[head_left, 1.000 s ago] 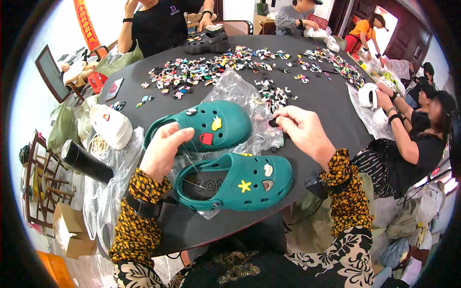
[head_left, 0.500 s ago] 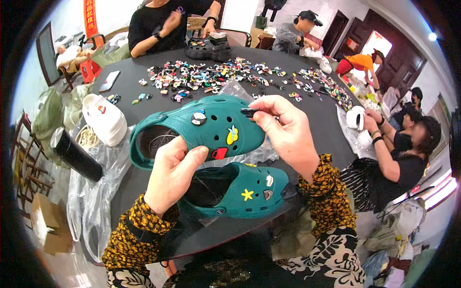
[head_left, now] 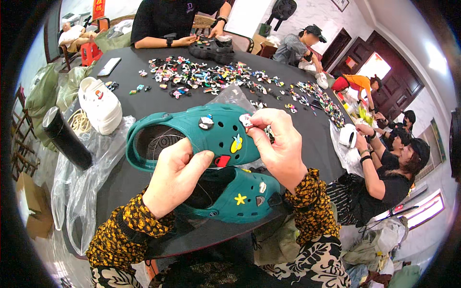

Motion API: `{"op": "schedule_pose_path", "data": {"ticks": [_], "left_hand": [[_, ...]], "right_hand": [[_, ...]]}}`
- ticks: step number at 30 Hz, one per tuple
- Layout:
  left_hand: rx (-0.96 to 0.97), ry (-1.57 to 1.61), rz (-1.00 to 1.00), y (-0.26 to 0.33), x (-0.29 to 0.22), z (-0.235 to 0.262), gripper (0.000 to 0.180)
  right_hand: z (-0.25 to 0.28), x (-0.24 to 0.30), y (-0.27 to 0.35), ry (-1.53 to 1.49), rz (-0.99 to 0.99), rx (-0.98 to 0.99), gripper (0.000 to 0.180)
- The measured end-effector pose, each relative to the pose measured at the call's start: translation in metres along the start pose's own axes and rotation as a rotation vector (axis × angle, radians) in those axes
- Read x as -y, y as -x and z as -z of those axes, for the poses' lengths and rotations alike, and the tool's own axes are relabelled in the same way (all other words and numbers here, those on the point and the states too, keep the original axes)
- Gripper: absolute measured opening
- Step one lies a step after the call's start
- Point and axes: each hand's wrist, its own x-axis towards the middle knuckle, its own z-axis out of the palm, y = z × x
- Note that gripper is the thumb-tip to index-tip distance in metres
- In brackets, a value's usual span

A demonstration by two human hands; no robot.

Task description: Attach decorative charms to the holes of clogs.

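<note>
Fingers of right hand pinch a small charm onto teal clog; left hand grips its side. Three charms on, several holes empty.

- My left hand and right hand hold the upper teal clog raised; the second teal clog lies just beneath, leaving little room under it.
- To my left, a white clog, a black cylinder flask and a crumpled clear plastic bag block the table edge.
- Far across, scattered shoe charms cover the black table; a bare strip lies between them and my clog.
- To my right, a seated person's arms crowd the rim.
</note>
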Motion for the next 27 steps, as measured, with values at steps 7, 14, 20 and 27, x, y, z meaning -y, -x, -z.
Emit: {"op": "schedule_pose_path", "data": {"ticks": [7,14,20,27], "left_hand": [[-0.005,0.001,-0.042,0.0,0.004,0.0,0.018],[0.023,-0.054,-0.079,-0.001,0.005,0.0,0.019],[0.046,-0.111,-0.085,-0.001,0.006,0.002,0.019],[0.036,-0.095,-0.118,-0.003,0.012,-0.001,0.017]], "right_hand": [[0.001,0.004,-0.002,0.012,0.045,0.022,0.018],[-0.001,0.006,-0.003,-0.006,0.088,0.018,0.023],[-0.001,0.003,-0.002,0.056,0.189,0.003,0.024],[-0.001,0.006,-0.003,0.163,0.257,0.031,0.027]]}}
